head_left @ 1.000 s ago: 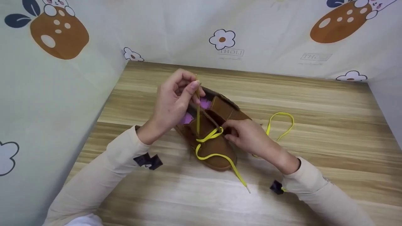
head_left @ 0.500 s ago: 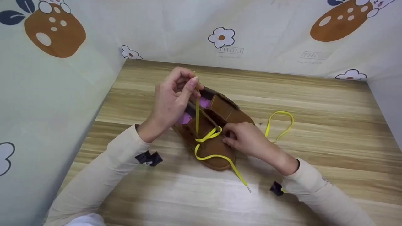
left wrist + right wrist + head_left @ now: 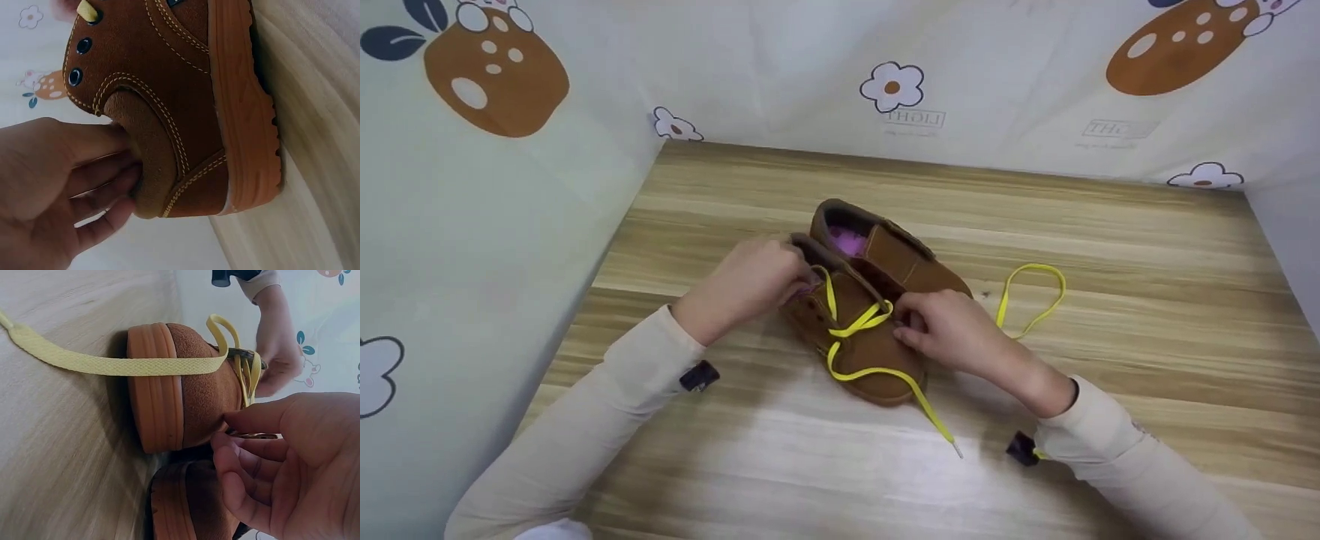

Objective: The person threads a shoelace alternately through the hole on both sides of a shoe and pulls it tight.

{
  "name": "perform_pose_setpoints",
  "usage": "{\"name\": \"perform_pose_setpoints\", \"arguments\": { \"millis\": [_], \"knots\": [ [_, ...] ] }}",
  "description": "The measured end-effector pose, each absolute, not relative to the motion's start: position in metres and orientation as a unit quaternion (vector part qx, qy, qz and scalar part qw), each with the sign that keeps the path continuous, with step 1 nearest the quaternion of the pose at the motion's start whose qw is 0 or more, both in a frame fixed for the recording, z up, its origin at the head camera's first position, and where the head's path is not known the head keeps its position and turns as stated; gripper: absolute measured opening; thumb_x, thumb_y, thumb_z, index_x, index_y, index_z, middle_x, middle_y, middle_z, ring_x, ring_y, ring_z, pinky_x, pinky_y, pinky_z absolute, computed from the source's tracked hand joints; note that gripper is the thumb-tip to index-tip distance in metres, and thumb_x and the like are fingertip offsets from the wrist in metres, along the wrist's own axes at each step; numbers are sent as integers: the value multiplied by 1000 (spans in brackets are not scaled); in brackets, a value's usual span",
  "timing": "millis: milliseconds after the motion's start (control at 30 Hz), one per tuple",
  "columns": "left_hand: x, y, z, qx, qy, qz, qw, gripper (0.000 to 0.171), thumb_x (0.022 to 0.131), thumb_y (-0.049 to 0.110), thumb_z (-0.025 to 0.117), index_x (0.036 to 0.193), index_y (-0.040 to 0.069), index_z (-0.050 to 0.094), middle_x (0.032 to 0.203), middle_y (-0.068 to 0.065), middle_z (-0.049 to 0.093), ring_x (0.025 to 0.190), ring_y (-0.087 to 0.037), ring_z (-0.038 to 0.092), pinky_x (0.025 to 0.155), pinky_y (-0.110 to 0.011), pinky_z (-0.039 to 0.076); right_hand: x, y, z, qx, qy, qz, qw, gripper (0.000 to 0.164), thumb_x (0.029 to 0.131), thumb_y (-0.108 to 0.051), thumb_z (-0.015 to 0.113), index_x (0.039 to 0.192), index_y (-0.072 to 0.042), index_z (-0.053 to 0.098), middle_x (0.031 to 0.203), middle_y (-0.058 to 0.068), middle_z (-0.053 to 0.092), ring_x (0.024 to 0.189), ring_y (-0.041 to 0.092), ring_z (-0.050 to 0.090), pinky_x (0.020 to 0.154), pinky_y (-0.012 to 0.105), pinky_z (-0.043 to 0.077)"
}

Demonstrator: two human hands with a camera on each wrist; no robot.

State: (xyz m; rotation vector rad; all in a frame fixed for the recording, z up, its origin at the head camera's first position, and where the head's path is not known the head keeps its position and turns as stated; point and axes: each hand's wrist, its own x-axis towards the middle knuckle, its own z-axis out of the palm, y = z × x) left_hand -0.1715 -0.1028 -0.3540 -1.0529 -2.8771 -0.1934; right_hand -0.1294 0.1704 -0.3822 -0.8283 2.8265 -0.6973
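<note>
A brown suede lace-up shoe (image 3: 885,352) stands on the wooden table, toe toward me. Its yellow shoelace (image 3: 851,328) crosses the front, with one tipped end trailing over the toe. My left hand (image 3: 750,281) reaches into the ankle opening, and the lace's other end runs up to its fingers. Seen from the left wrist, the fingertips are hidden behind the padded collar (image 3: 143,146), below bare eyelets (image 3: 75,76). My right hand (image 3: 952,330) pinches the shoe's lacing flap on the right, thumb and forefinger meeting there in the right wrist view.
A second brown shoe (image 3: 934,274) stands right behind the first, its pink insole (image 3: 847,241) showing. Another loop of yellow lace (image 3: 1061,289) lies on the table (image 3: 1170,315) to the right. Patterned cloth walls (image 3: 780,67) enclose the table's back and sides.
My left hand has come down from above the shoe, where it held the lace taut upward, into the ankle opening. The lace now bends slackly there. My right hand stays in place.
</note>
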Motion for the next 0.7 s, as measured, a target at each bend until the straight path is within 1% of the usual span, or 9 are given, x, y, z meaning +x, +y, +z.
{"name": "perform_pose_setpoints", "arguments": {
  "millis": [100,200,267,333,400,467,533,633,700],
  "knots": [
    [-170,-100,-354,-361,-930,-18,66,14,86,12,72,72,12,71,80,-6,72,80,-28,65,69,-44,53,-128,171,-382,-272,932,-230,60,12,88,-23,72,93,-13,68,62,-6,58,54,4,47,56,23,40],
    [-161,-95,-346,-352,-929,-3,114,7,83,5,71,78,9,71,84,-6,72,78,-27,64,65,-41,53,-128,172,-383,-276,930,-233,70,11,89,-23,71,94,-14,69,64,-6,61,56,3,49,57,23,41],
    [-149,-86,-337,-373,-917,-17,137,4,82,5,70,82,9,71,85,-5,71,79,-25,62,63,-38,52,-128,174,-382,-276,929,-236,72,9,89,-22,72,94,-15,71,66,-6,63,57,2,51,57,23,43],
    [-135,-73,-331,-424,-894,-34,139,6,82,8,70,87,11,71,86,-2,70,80,-22,60,64,-34,51,-128,176,-380,-274,929,-240,69,7,89,-21,72,92,-15,72,67,-5,65,59,3,52,58,23,44],
    [-121,-57,-332,-484,-866,-34,123,6,84,18,71,88,14,71,87,1,69,83,-19,59,66,-31,49,-128,177,-378,-272,930,-241,61,5,89,-19,72,91,-15,72,69,-5,66,60,5,53,59,24,44],
    [-109,-42,-341,-526,-844,-3,106,14,87,31,70,91,17,71,91,4,70,87,-16,60,69,-28,48,-128,177,-377,-271,931,-240,55,4,89,-20,72,90,-16,72,71,-4,66,61,6,53,60,25,45],
    [-100,-30,-355,-543,-831,46,114,20,91,37,66,95,19,70,94,6,71,90,-14,61,70,-27,48,-128,177,-377,-273,931,-237,55,5,89,-21,71,90,-16,72,72,-4,66,62,6,54,60,25,45],
    [-94,-22,-373,-541,-827,88,128,15,93,32,63,97,20,70,97,7,71,93,-12,63,72,-25,48,-127,177,-379,-276,931,-232,56,5,90,-21,70,89,-16,71,72,-4,67,62,7,55,61,26,46],
    [-94,-21,-375,-530,-839,55,112,12,95,29,62,96,19,68,96,7,69,90,-11,63,71,-24,49,-126,178,-380,-277,931,-234,52,5,90,-19,70,89,-15,72,73,-3,68,64,8,56,63,27,47]
  ]
}}
